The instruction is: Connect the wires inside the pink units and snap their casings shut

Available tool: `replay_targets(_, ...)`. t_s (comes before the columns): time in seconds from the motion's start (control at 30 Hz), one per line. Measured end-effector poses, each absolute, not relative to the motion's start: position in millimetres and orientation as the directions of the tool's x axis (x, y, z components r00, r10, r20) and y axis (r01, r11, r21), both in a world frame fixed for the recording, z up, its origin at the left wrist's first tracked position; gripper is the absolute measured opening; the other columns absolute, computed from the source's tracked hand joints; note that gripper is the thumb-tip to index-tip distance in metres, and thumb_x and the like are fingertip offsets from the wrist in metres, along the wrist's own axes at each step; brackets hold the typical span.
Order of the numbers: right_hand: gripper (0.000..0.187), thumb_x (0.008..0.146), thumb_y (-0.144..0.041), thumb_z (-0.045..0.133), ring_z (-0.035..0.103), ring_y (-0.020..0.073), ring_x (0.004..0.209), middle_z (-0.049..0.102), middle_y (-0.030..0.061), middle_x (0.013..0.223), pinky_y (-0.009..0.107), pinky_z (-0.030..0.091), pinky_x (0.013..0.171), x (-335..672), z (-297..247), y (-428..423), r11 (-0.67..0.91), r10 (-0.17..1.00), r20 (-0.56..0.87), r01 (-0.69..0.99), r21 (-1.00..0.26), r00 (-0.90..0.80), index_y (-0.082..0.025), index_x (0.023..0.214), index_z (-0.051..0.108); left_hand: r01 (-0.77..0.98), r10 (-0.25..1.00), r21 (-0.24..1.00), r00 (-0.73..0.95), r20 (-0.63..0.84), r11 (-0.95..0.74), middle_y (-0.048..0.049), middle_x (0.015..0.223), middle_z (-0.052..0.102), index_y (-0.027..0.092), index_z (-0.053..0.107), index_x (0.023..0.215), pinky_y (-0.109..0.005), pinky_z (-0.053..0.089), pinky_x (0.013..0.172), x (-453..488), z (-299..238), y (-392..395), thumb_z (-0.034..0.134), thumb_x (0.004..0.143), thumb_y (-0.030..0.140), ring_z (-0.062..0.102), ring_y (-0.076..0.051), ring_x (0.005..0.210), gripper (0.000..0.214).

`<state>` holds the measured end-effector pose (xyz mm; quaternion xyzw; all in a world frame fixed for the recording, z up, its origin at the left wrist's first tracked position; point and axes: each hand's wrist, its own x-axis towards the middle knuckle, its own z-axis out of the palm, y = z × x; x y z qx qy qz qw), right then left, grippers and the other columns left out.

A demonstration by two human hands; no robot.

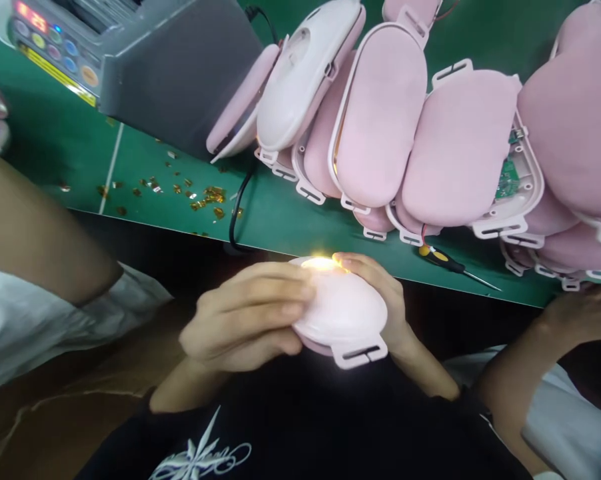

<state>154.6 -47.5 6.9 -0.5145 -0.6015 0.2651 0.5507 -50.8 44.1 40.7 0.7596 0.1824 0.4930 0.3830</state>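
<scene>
While a case (345, 303) is held up before the near edge of the bench (290, 227), it is grasped from both sides. By the left grip (245, 317) it is pinched, the fingers being laid across its pale face and the thumb set lower, near the rim; by the right grip (393, 293) it is clasped at the opposite side, part of that hand being hidden behind it. The far part of the case is lit by a bright yellow glow (323, 264), by which a right fingertip is tinged. At its lower end a slotted loop (340, 357) is shown against a dark shirt (330, 420).

Along the bench, pink cases (380, 113) are piled in a crowded row, one white shell (290, 93) being leaned among them. In one gaping case a green board (508, 179) is exposed. Just below the row, a screwdriver (440, 259) is laid near the edge. At the left, red digits (32, 17) are displayed on a grey machine (180, 73); gold scraps (213, 195) are scattered beside it, and a black cable (235, 213) is draped nearby. Other people's arms (35, 227) are seen at both sides.
</scene>
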Motion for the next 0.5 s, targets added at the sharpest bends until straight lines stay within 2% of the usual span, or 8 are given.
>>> replay_targets(0.07, 0.041, 0.104, -0.017, 0.068, 0.079, 0.0232, 0.123, 0.081, 0.0083, 0.132, 0.042, 0.069, 0.105, 154, 10, -45, 0.314, 0.914, 0.382, 0.353, -0.881, 0.14, -0.027, 0.144, 0.067, -0.086, 0.59, 0.687, 0.442, 0.675, -0.722, -0.0078, 0.119, 0.087, 0.027, 0.072, 0.146, -0.044, 0.077, 0.087, -40, 39, 49, 0.087, 0.094, 0.046, 0.086, -0.028, 0.098, 0.057)
replay_targets(0.13, 0.05, 0.103, -0.018, 0.069, 0.077, 0.0237, 0.126, 0.078, 0.0104, 0.136, 0.042, 0.068, 0.107, 156, 14, -42, 0.318, 0.911, 0.391, 0.378, -0.869, 0.133, -0.026, 0.151, 0.06, -0.064, 0.607, 0.685, 0.41, 0.681, -0.726, -0.0099, 0.125, 0.085, 0.025, 0.072, 0.146, -0.043, 0.076, 0.092, -33, 38, 52, 0.088, 0.094, 0.041, 0.085, -0.028, 0.104, 0.057)
replay_targets(0.23, 0.069, 0.101, -0.037, 0.076, 0.07, 0.0295, 0.139, 0.071, 0.0165, 0.147, 0.052, 0.064, 0.114, 158, 25, -38, 0.395, 0.875, 0.468, 0.37, -0.841, 0.127, -0.023, 0.163, 0.047, -0.087, 0.613, 0.703, 0.422, 0.668, -0.706, -0.0098, 0.126, 0.085, 0.024, 0.072, 0.146, -0.043, 0.074, 0.095, -28, 40, 54, 0.087, 0.096, 0.034, 0.085, -0.028, 0.107, 0.053)
replay_targets(0.27, 0.069, 0.102, -0.043, 0.075, 0.07, 0.0301, 0.138, 0.071, 0.0158, 0.145, 0.054, 0.065, 0.113, 159, 29, -36, 0.443, 0.849, 0.512, 0.359, -0.822, 0.126, -0.024, 0.163, 0.048, -0.105, 0.609, 0.721, 0.461, 0.645, -0.685, -0.0097, 0.126, 0.085, 0.026, 0.071, 0.147, -0.043, 0.074, 0.095, -27, 42, 54, 0.087, 0.096, 0.034, 0.084, -0.028, 0.108, 0.054)
replay_targets(0.37, 0.049, 0.107, -0.041, 0.069, 0.078, 0.0267, 0.119, 0.08, 0.0094, 0.125, 0.048, 0.071, 0.098, 157, 40, -33, 0.566, 0.76, 0.634, 0.334, -0.753, 0.142, -0.028, 0.153, 0.06, -0.17, 0.617, 0.792, 0.539, 0.573, -0.586, -0.0114, 0.126, 0.084, 0.027, 0.07, 0.149, -0.044, 0.074, 0.095, -23, 46, 53, 0.083, 0.098, 0.034, 0.083, -0.03, 0.114, 0.053)
replay_targets(0.5, 0.032, 0.107, -0.035, 0.069, 0.082, 0.0239, 0.1, 0.084, 0.0038, 0.109, 0.041, 0.073, 0.082, 150, 40, -31, 0.586, 0.699, 0.661, 0.312, -0.748, 0.273, -0.03, 0.138, 0.07, -0.226, 0.655, 0.799, 0.472, 0.591, -0.558, -0.0098, 0.122, 0.086, 0.024, 0.076, 0.14, -0.04, 0.073, 0.094, -15, 48, 47, 0.081, 0.101, 0.025, 0.085, -0.026, 0.107, 0.04)
